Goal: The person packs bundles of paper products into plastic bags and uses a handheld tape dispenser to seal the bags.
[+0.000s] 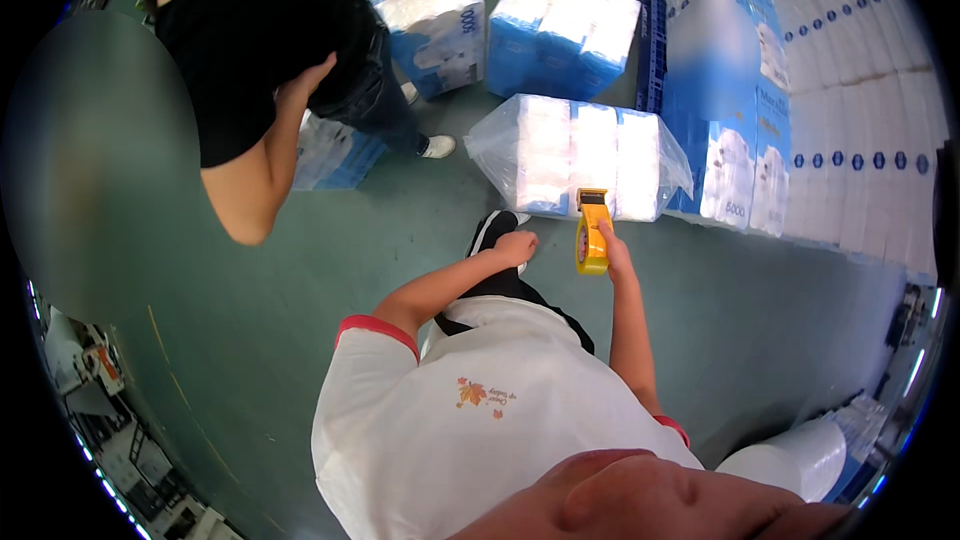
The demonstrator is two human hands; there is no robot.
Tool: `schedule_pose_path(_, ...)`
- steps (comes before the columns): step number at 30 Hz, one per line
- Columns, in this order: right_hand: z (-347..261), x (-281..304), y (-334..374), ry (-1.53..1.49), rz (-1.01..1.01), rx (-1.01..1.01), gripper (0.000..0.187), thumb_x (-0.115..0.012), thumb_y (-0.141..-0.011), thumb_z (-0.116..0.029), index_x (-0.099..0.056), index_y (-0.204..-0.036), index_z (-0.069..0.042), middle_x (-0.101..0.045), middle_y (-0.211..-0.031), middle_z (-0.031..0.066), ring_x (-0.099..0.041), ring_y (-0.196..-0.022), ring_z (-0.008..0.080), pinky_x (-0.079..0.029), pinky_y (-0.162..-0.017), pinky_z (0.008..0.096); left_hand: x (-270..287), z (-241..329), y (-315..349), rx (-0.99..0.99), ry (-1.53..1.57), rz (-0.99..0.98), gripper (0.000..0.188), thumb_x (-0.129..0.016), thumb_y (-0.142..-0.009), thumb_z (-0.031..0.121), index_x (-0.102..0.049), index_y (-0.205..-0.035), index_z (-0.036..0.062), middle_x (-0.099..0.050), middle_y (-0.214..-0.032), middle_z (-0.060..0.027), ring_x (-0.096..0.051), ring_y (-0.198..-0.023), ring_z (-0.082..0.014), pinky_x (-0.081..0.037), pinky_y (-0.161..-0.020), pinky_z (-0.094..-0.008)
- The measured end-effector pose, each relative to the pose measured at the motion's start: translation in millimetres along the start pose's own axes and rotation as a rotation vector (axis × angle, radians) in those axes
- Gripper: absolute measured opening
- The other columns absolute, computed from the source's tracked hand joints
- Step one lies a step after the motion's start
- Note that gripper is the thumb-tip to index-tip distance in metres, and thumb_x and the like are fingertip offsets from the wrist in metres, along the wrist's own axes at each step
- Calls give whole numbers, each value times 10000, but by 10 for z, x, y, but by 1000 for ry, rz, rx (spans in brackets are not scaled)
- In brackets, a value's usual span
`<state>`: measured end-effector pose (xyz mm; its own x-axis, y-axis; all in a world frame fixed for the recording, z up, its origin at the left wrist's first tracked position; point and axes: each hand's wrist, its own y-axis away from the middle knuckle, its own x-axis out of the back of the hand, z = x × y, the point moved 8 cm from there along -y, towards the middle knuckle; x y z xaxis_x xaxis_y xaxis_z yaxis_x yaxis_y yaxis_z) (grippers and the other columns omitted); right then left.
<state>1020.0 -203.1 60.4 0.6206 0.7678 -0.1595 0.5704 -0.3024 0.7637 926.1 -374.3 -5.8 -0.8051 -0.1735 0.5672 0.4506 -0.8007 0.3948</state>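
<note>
My right hand (pixel 617 252) is wrapped round a yellow-orange tape dispenser (pixel 592 235) with a roll of tape in it. The dispenser's dark head reaches the near side of a bale of white paper packs (pixel 590 145); I cannot tell whether it touches. Clear plastic film (pixel 492 143) is around this bale and sticks out loosely at both ends. My left hand (pixel 515 246) hangs closed near my shoe, apart from the bale, with nothing visible in it.
A person in a black top (pixel 250 50) stands at the left, by a blue-and-white pack (pixel 335 152) on the floor. Wrapped bales (pixel 560 25) lie beyond mine. A dark blue pallet (pixel 652 40) and tall stacked packs (pixel 830 90) stand right. A large white roll (pixel 800 455) is lower right.
</note>
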Motion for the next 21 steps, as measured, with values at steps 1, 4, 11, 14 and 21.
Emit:
schedule_pose_path(1, 17, 38, -19, 11, 4, -11, 444, -477, -896, -425, -551, -974, 5, -599, -733, 88, -593, -600, 177, -478, -571, 289, 83, 224, -77, -66, -79, -13, 159, -486, -806, 163, -592, -881, 72, -601, -1003, -125, -575, -889, -306, -458, -724, -414)
schedule_pose_path(4, -11, 94, -26, 1, -4, -24, 457, -474, -896, -431, -552, -964, 14, -597, -713, 89, -590, -590, 172, -475, -565, 287, 76, 566, -493, -278, -217, 5, 268, -482, -798, 146, -577, -1030, 52, -496, -1219, -133, -471, -1127, -292, -406, -885, -402)
schedule_pose_path(11, -328, 61, 175, -9, 69, -67, 519, -567, -830, -466, -616, -923, 43, -637, -762, 103, -631, -624, 185, -485, -576, 277, 125, 527, -1192, -376, -640, 112, 581, -458, -871, 375, -332, -1345, 64, -278, -1430, -91, -171, -1345, -268, -137, -1083, -461)
schedule_pose_path(14, -382, 37, 281, 4, 114, -35, 528, -579, -821, -465, -622, -909, 53, -642, -768, 110, -630, -619, 178, -482, -581, 273, 335, 369, -1319, -280, -639, 161, 628, -457, -866, 413, -291, -1373, 81, -229, -1455, -67, -147, -1359, -242, -123, -1084, -471)
schedule_pose_path(21, 490, 323, 27, 122, 242, -64, 514, -604, -804, -457, -646, -898, 47, -637, -710, 101, -626, -630, 168, -474, -581, 277, 513, 140, -1541, -201, -768, 212, 661, -448, -871, 399, -223, -1401, 74, -177, -1476, -74, -146, -1363, -225, -138, -1080, -460)
